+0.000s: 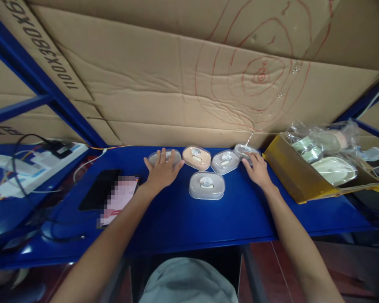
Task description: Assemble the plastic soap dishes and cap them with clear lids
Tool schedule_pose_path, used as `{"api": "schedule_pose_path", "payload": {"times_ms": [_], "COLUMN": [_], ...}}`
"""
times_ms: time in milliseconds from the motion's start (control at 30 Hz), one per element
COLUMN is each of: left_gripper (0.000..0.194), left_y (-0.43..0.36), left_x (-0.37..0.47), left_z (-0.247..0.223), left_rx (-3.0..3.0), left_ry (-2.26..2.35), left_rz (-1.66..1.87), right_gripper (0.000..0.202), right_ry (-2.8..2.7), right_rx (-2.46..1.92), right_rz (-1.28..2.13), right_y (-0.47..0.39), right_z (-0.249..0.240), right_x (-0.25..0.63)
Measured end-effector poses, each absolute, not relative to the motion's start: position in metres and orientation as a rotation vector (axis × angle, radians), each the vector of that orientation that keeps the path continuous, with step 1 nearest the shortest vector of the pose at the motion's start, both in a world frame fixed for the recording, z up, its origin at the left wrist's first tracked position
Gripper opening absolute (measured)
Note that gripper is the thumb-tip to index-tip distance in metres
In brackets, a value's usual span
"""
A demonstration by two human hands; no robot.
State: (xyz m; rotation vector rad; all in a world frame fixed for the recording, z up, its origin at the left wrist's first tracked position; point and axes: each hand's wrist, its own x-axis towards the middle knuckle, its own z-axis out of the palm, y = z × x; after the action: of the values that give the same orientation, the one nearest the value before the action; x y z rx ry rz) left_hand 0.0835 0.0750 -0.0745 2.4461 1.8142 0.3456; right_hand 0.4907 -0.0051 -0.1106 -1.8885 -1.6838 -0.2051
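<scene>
My left hand (164, 169) lies with its fingers spread over a greyish oval box with a clear lid (152, 158), covering much of it. At the back right, my right hand (257, 167) rests its outstretched fingers on another grey lidded box (244, 149), partly hidden. Between my hands sit a peach-coloured lidded box (196, 158) and a pale grey lidded box (225, 161). Nearer to me is one more grey lidded box (206, 185). Round stickers show on the lids of these three boxes.
On the right stands an open cardboard carton (284, 172) holding plastic-wrapped pale items. To the left lie a phone with a lit screen (121, 198), a black flat object (97, 189), and a white power strip (41, 168) with cables. Cardboard (139, 84) walls the back of the blue table (189, 227).
</scene>
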Motion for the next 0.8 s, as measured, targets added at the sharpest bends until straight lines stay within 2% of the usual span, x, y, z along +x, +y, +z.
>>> {"api": "schedule_pose_path", "payload": {"times_ms": [133,267,333,567,700,800], "left_gripper": [0.068,0.038,0.030,0.038,0.046,0.045], "left_y": [0.079,0.064,0.058,0.058,0.060,0.058], "left_x": [0.100,0.109,0.110,0.104,0.105,0.106], "left_z": [-0.077,-0.077,-0.077,-0.085,-0.091,-0.093], "left_rx": [2.638,2.765,2.762,2.741,2.718,2.719], "left_ry": [1.579,1.390,1.370,1.210,1.195,1.179], "left_rz": [0.588,0.711,0.705,0.636,0.655,0.672], "right_gripper": [0.067,0.068,0.067,0.053,0.053,0.054], "right_ry": [-1.560,-1.473,-1.513,-2.044,-2.090,-2.044], "right_rx": [-1.928,-1.939,-1.916,-1.599,-1.505,-1.507], "right_rz": [-0.275,-0.315,-0.272,0.241,0.296,0.273], "right_y": [-0.007,-0.014,-0.019,-0.027,-0.024,-0.025], "right_z": [-0.113,-0.101,-0.094,-0.093,-0.097,-0.092], "right_x": [0.501,0.510,0.508,0.452,0.433,0.433]}}
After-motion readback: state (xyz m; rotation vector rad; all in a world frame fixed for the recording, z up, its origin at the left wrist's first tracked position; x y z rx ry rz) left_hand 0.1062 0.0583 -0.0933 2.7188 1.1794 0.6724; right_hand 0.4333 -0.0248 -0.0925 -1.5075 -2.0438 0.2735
